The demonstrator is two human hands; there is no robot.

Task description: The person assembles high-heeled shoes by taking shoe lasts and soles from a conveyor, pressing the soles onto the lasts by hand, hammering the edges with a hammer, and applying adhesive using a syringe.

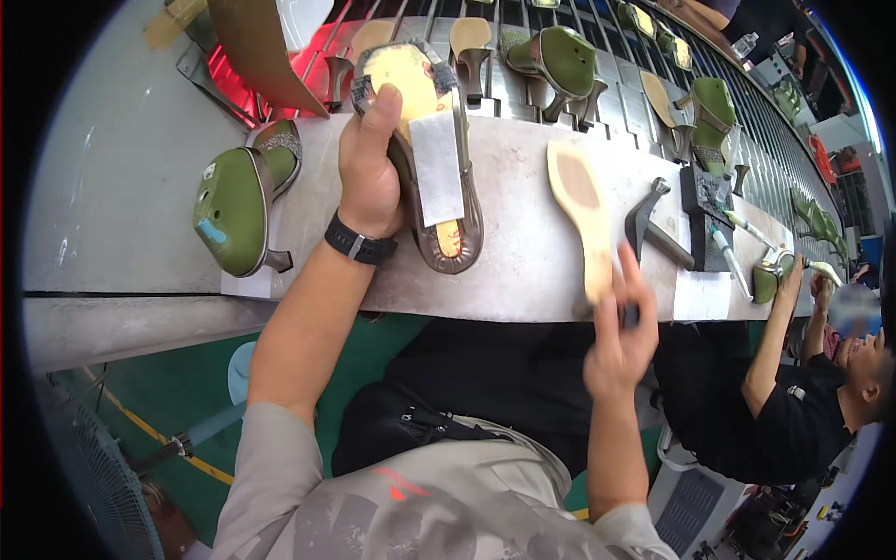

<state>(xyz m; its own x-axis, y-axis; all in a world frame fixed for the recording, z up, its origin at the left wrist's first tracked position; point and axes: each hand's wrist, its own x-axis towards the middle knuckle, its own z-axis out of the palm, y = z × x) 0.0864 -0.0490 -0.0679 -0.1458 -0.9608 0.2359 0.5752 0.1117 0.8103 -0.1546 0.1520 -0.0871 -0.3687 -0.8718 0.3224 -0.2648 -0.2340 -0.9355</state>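
My left hand wears a black wristband and grips an unfinished brown shoe with its underside up. Yellowish material shows at both ends of that underside, and a white paper strip lies along its middle. My right hand is over the bench's front edge, smeared by motion, a finger stretched forward. Its thumb side meets the narrow end of a beige insole. Something dark shows between the fingers; I cannot make it out. Just beyond lies a hammer. A green heeled shoe stands left of my left hand.
Behind the bench, a metal-rod rack carries green shoes and tan-topped heeled pieces. A black block stands to the right, with white tubes beside it. A co-worker handles a green shoe at far right.
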